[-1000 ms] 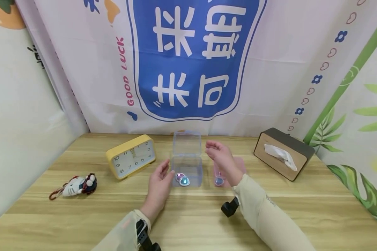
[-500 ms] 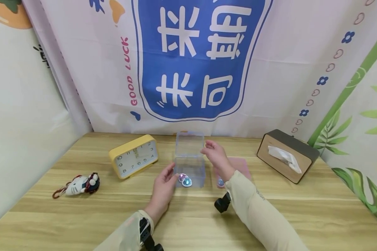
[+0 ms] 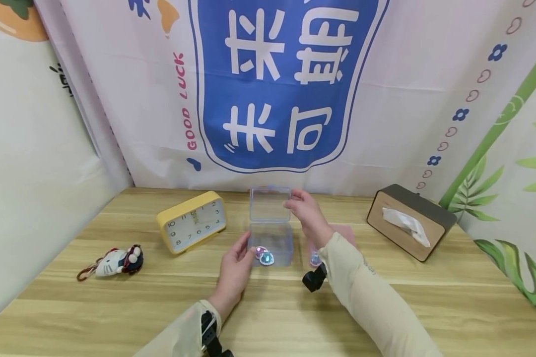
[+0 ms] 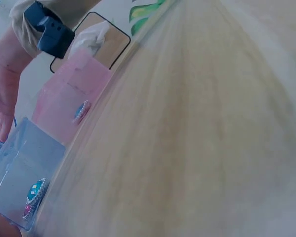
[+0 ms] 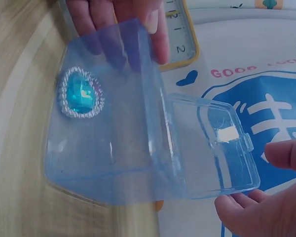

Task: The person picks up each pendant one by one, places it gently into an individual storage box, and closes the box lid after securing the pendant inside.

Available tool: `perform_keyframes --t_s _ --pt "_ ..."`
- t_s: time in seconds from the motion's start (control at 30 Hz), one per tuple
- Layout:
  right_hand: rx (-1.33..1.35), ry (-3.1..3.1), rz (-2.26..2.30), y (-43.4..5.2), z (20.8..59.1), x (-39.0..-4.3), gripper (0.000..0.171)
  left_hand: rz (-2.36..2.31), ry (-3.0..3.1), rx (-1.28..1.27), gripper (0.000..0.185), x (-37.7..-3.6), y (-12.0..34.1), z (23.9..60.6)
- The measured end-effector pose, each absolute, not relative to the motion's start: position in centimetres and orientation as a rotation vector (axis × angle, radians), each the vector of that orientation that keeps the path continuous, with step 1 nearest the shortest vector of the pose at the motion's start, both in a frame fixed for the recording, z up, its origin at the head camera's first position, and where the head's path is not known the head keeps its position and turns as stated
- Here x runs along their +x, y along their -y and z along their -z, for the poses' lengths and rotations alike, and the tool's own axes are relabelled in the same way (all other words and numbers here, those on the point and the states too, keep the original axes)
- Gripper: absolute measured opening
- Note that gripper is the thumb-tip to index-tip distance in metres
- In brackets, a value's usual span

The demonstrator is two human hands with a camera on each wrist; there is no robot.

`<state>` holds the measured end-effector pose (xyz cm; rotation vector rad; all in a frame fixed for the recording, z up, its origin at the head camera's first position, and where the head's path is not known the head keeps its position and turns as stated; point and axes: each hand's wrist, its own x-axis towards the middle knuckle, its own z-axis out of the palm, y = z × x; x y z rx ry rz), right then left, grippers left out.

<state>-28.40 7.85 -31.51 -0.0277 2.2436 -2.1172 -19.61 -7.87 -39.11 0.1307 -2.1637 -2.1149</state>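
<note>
A clear plastic box (image 3: pixel 271 244) stands mid-table with its lid (image 3: pixel 270 203) upright. Inside lie a blue heart gem (image 5: pixel 81 96) and a pink one (image 3: pixel 259 251). My left hand (image 3: pixel 236 265) rests against the box's left wall, its fingers (image 5: pixel 123 15) fairly straight on the outside. My right hand (image 3: pixel 308 213) is at the lid's right edge, with thumb and forefinger (image 5: pixel 281 155) curled on either side of its free corner. In the left wrist view the box (image 4: pixel 19 182) sits low left, with my right hand (image 4: pixel 2 98) above it.
A pink pad (image 3: pixel 337 234) lies right of the box, holding a small gem (image 4: pixel 81 111). A yellow clock (image 3: pixel 192 221) stands left of the box and a plush keychain (image 3: pixel 113 262) lies further left. A tissue box (image 3: pixel 411 220) sits back right.
My right hand has moved left onto the lid's edge. My left hand has closed in until its fingers touch the box's left wall. The lid still stands upright.
</note>
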Motion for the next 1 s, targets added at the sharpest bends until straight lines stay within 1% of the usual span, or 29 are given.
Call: perform_keyframes --t_s 0.23,0.47,0.7,1.0 --pt "-0.039 -2.268 2.062 -8.0 30.6 -26.6 0.06 2.079 2.19 0.116 0.051 -19.6 8.0 39.2" --pt "-0.082 -2.249 2.05 -8.3 30.7 -24.8 0.058 2.066 2.202 0.113 0.051 -19.7 8.0 39.4" --pt "-0.136 -2.215 2.087 -8.3 31.4 -23.2 0.055 2.047 2.234 0.144 0.051 -19.8 7.9 39.5" --pt "-0.115 -2.158 2.122 -8.1 32.9 -21.8 0.054 2.056 2.234 0.14 0.051 -19.7 7.9 39.5"
